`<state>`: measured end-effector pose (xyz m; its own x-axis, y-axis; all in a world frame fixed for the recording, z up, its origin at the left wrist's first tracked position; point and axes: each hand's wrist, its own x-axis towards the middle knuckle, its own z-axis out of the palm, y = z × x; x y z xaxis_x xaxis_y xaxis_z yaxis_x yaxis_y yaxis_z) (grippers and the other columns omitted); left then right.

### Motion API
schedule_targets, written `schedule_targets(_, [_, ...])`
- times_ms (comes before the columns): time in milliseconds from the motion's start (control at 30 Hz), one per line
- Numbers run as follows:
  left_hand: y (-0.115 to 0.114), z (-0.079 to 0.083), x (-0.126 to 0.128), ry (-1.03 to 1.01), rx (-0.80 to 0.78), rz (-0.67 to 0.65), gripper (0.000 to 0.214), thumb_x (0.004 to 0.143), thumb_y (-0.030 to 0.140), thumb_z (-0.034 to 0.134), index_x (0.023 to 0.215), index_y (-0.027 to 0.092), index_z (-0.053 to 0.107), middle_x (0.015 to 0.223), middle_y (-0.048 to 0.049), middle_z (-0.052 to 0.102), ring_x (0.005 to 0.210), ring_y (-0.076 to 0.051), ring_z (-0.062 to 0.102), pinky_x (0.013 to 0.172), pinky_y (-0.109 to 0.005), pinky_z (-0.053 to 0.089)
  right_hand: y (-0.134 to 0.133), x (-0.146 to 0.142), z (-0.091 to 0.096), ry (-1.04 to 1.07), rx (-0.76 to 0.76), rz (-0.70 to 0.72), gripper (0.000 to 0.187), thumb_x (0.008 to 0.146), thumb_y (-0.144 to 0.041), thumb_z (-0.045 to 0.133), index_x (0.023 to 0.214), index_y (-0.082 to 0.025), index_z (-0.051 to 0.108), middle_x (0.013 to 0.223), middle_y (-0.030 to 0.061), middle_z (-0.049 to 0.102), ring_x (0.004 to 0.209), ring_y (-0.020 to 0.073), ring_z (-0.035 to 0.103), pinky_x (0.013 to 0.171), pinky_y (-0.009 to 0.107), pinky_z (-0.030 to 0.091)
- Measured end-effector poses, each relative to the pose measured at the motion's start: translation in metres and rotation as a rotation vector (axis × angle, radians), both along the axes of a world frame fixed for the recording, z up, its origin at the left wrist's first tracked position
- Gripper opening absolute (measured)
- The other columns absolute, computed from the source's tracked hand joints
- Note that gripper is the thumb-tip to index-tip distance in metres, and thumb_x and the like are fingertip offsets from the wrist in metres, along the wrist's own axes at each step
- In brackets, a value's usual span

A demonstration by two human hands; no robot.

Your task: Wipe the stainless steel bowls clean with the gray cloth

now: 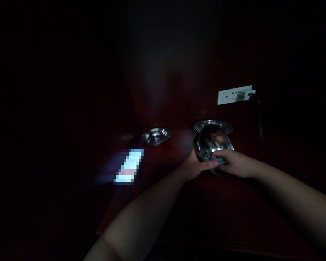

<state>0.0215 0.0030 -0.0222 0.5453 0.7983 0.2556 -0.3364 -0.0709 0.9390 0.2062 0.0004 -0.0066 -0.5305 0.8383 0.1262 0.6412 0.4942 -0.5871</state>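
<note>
The scene is very dark. My left hand [196,166] grips the rim of a shiny steel bowl [214,144] and tilts it toward me above a dark reddish wooden table [233,210]. My right hand [235,163] is closed on a small grey cloth or pad [216,159], pressed against the bowl's inner lower edge. Directly behind the bowl, a flat steel plate [213,125] lies on the table.
A second small steel bowl [155,136] stands upright to the left. A lit phone screen [129,166] lies further left near the table's edge. A white wall socket [235,95] holds a plug, and its dark cable [260,123] hangs down at the right.
</note>
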Motion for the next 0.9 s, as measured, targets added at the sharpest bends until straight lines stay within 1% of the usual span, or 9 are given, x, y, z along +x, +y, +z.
schedule_targets(67, [-0.0004, 0.0003, 0.0002, -0.006, 0.010, -0.005, 0.081, 0.061, 0.025, 0.079, 0.131, 0.018, 0.040, 0.127, -0.0151, 0.053, 0.122, -0.032, 0.047, 0.104, -0.051, 0.033, -0.0009, -0.0013, -0.0001, 0.007, -0.025, 0.011, 0.010, 0.071, -0.016, 0.053, 0.078, -0.017, 0.060, 0.075, 0.0025, 0.063, 0.070, 0.0178, 0.057, 0.067, 0.032, 0.044])
schedule_targets(233, [-0.0007, 0.0003, 0.0003, 0.008, 0.033, -0.001, 0.086, 0.059, 0.026, 0.081, 0.133, 0.018, 0.038, 0.129, -0.0156, 0.052, 0.122, -0.032, 0.047, 0.102, -0.051, 0.035, -0.0046, -0.0064, 0.0018, 0.057, -0.088, 0.062, 0.011, 0.075, -0.022, 0.053, 0.082, -0.017, 0.059, 0.074, 0.0013, 0.059, 0.069, 0.0163, 0.055, 0.064, 0.029, 0.045])
schedule_targets(367, [-0.0003, -0.0005, 0.0004, 0.004, 0.056, -0.001, 0.082, 0.060, 0.028, 0.080, 0.131, 0.018, 0.040, 0.130, -0.0151, 0.052, 0.122, -0.032, 0.047, 0.103, -0.049, 0.035, -0.0067, -0.0083, 0.0034, 0.109, -0.116, 0.082, 0.014, 0.077, -0.027, 0.052, 0.083, -0.017, 0.059, 0.075, 0.0016, 0.059, 0.069, 0.0163, 0.055, 0.063, 0.029, 0.046])
schedule_targets(533, [-0.0012, -0.0001, 0.0002, 0.005, 0.028, -0.003, 0.085, 0.059, 0.028, 0.081, 0.132, 0.018, 0.038, 0.130, -0.0155, 0.051, 0.123, -0.032, 0.047, 0.103, -0.050, 0.034, -0.0058, -0.0063, 0.0047, 0.058, -0.075, 0.070, 0.013, 0.075, -0.022, 0.052, 0.083, -0.017, 0.061, 0.076, 0.0023, 0.062, 0.071, 0.0170, 0.056, 0.066, 0.029, 0.046])
schedule_targets(633, [-0.0011, -0.0001, 0.0000, 0.010, 0.013, 0.000, 0.090, 0.058, 0.028, 0.081, 0.135, 0.019, 0.035, 0.130, -0.0158, 0.051, 0.123, -0.032, 0.046, 0.103, -0.051, 0.034, -0.0042, -0.0039, 0.0050, 0.026, -0.054, 0.059, 0.016, 0.073, -0.019, 0.052, 0.086, -0.017, 0.062, 0.080, 0.0029, 0.065, 0.074, 0.0181, 0.058, 0.070, 0.031, 0.046])
schedule_targets(733, [0.0001, -0.0006, 0.0000, 0.004, 0.025, -0.016, 0.090, 0.059, 0.028, 0.081, 0.135, 0.019, 0.035, 0.131, -0.0158, 0.051, 0.124, -0.032, 0.046, 0.104, -0.050, 0.033, -0.0028, -0.0026, 0.0048, 0.006, -0.055, 0.051, 0.018, 0.072, -0.017, 0.052, 0.086, -0.017, 0.062, 0.083, 0.0038, 0.066, 0.077, 0.0188, 0.059, 0.073, 0.032, 0.046])
schedule_targets(900, [0.0023, -0.0002, 0.0003, -0.013, 0.022, -0.054, 0.091, 0.056, 0.026, 0.082, 0.134, 0.018, 0.036, 0.131, -0.0171, 0.050, 0.125, -0.033, 0.045, 0.104, -0.051, 0.033, -0.0026, -0.0027, 0.0054, 0.029, -0.076, 0.042, 0.015, 0.072, -0.019, 0.052, 0.084, -0.018, 0.061, 0.079, 0.0026, 0.065, 0.073, 0.0177, 0.059, 0.069, 0.030, 0.046])
